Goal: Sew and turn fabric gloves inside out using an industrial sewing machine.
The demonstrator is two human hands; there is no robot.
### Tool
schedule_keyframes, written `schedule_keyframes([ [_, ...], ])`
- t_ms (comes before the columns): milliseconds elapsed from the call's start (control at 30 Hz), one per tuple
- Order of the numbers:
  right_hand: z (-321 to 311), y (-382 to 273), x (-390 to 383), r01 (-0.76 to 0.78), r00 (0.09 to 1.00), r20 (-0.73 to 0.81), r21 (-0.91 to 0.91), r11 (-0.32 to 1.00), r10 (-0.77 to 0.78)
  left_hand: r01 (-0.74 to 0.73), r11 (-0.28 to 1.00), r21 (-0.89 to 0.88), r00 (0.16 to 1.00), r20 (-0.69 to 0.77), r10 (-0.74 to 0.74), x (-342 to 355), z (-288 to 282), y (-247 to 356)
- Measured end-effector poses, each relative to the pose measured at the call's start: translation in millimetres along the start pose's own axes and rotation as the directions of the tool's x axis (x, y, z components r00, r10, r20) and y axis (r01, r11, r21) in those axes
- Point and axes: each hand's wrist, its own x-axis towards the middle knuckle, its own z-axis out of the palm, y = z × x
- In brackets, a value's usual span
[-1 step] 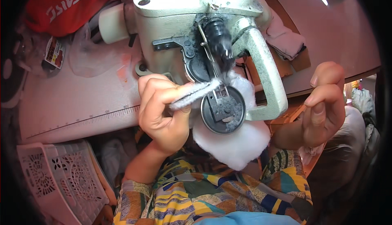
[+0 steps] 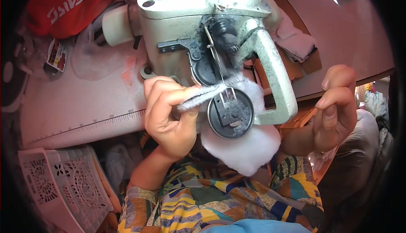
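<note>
My left hand [image 2: 171, 117] pinches the folded edge of a piece of white fluffy fabric [image 2: 196, 98], thumb below and fingers above. That edge runs into the gap beside the toothed black disc [image 2: 231, 121] of a cream-coloured sewing machine [image 2: 169, 30]. More of the white fabric [image 2: 245, 150] hangs below and behind the disc. Above it are a thin metal rod and a black ribbed sleeve [image 2: 224, 32], dusted with grey lint. Right of the machine's looped arm [image 2: 277, 74], my right hand [image 2: 336, 110] is raised with loosely bent fingers, touching nothing I can see.
The pale table [image 2: 80, 119] has a ruler scale along its front edge. A red bag [image 2: 72, 5] and clear plastic [image 2: 95, 57] lie at the far left. A plastic crate [image 2: 67, 182] stands low at left. Behind the machine is a cardboard box [image 2: 311, 66] with pale cloth.
The black ribbed sleeve has drawn up on the machine. The fabric edge by the disc has shifted slightly. Both my hands stay almost in place.
</note>
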Motion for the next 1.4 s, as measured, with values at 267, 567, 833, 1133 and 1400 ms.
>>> schedule_keyframes([
  [267, 13, 2, -33, -0.158, 0.947, -0.249, 0.191, 0.969, 0.204, 0.223, 0.963, -0.15, 0.975, 0.049, -0.218, -3, 9, 11],
  [567, 26, 10, -46, -0.209, 0.892, -0.31, 0.367, 0.907, 0.33, 0.042, 0.999, 0.026, 0.997, 0.063, -0.044, 2, 8, 11],
  [833, 25, 11, -51, -0.254, 0.879, -0.287, 0.393, 0.884, 0.38, 0.014, 0.998, 0.059, 0.993, 0.112, -0.021, 10, 20, 13],
  [1133, 42, 14, -50, -0.36, 0.848, -0.187, 0.484, 0.798, 0.496, 0.022, 0.997, 0.072, 0.986, 0.163, -0.033, 11, 21, 13],
  [1400, 115, 20, -51, -0.393, 0.912, 0.062, 0.411, 0.823, 0.405, 0.025, 0.995, 0.095, 0.984, 0.176, -0.042, 14, 15, 15],
])
